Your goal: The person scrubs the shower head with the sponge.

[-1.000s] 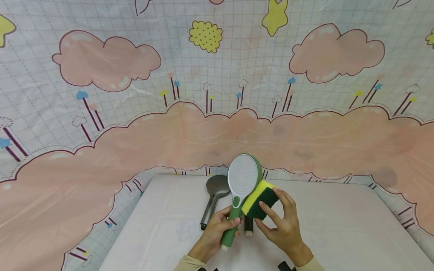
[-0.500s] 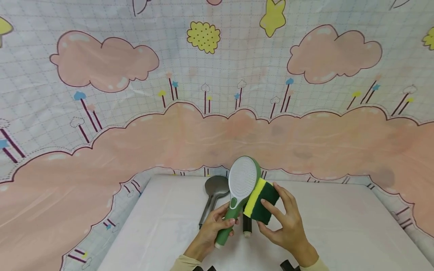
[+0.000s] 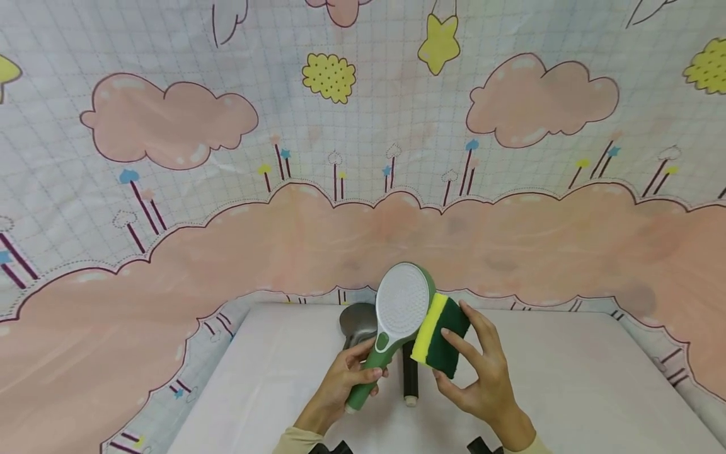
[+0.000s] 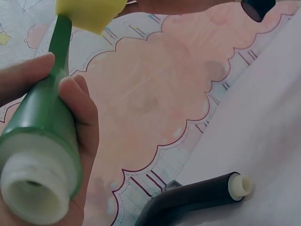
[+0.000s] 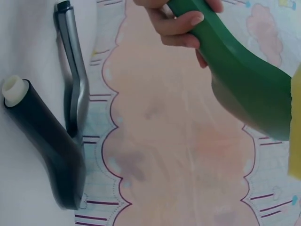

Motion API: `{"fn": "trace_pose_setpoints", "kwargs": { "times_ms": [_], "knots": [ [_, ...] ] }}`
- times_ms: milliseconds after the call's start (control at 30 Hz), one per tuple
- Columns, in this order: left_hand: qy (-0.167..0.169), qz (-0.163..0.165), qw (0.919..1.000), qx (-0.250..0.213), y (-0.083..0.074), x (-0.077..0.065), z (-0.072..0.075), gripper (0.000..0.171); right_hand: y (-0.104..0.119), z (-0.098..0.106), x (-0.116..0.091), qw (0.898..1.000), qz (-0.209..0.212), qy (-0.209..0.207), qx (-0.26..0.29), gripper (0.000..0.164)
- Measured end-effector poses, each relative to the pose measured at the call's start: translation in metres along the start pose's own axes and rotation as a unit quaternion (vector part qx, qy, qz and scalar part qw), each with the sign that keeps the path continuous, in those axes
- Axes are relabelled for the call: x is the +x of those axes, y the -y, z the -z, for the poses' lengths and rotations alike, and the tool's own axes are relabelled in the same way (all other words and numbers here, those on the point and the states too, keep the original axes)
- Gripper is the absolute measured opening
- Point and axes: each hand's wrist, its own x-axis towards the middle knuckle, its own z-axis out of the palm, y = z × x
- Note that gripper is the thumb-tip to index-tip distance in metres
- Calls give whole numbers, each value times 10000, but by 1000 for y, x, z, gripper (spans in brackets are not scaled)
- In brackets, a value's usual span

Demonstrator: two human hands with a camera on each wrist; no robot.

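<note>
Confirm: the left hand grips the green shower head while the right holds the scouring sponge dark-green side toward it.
Wrong side: in the head view, the right hand holds the scouring sponge yellow side toward the green shower head.

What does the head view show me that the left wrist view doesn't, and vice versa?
Head view only: the dark green side of the sponge and the oval on the green shower. Left wrist view only: the opening in the green shower's handle end. Both: the green shower held in the left grip, the yellow side of the sponge, and the black handle. Whether the gray shower shows in both, I can't tell.
</note>
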Motion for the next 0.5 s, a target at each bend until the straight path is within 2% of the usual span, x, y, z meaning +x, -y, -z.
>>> {"fn": "trace_pose_setpoints", "kwargs": {
  "times_ms": [500],
  "knots": [
    [434,-302,9984,187,1,-11,24,64,0,8,1,9984,-230,325,407,53]
  ]
}}
